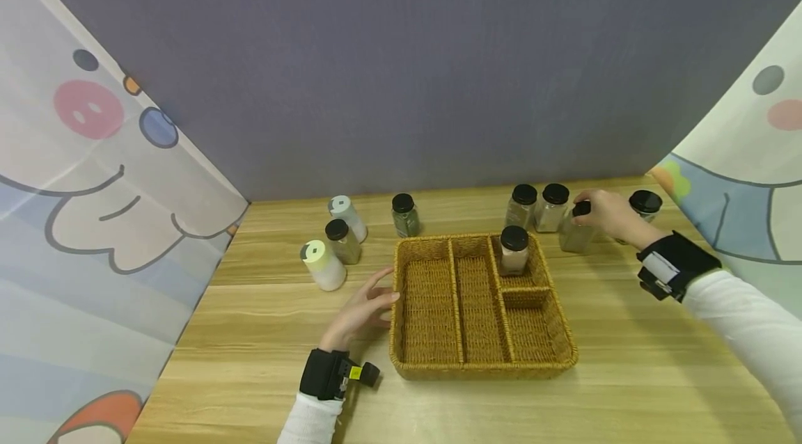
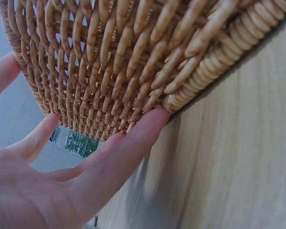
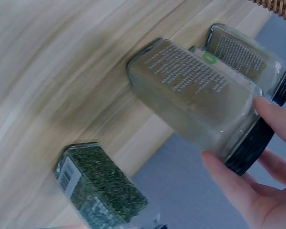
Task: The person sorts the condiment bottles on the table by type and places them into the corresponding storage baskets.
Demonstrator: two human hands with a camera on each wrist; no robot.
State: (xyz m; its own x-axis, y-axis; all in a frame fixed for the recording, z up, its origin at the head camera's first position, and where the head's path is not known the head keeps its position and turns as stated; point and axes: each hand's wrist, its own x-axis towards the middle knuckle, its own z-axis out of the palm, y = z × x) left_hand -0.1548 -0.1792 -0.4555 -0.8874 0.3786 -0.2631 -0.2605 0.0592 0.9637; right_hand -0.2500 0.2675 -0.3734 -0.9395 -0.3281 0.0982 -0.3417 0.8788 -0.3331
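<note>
We saw the right hand [image 1: 606,216] grasping a spice jar [image 1: 577,230] by its black lid, just behind the wicker basket [image 1: 479,356]. The left hand [image 1: 363,310], fingers relaxed, touched the basket's near wall.

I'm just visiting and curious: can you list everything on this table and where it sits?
Wicker basket: one, golden brown, four compartments, middle of the wooden table.
Jar in basket: one, black lid, pale pink contents, far right compartment.
Black-lidded jars: two behind the basket, one far right, one green-filled behind the basket's left corner, one further left.
White bottles: two, left of the basket.
Held jar: one, black lid, right of the basket.
Left hand: fingers straight against the basket's left wall.
Right hand: grips the held jar's lid.
</note>
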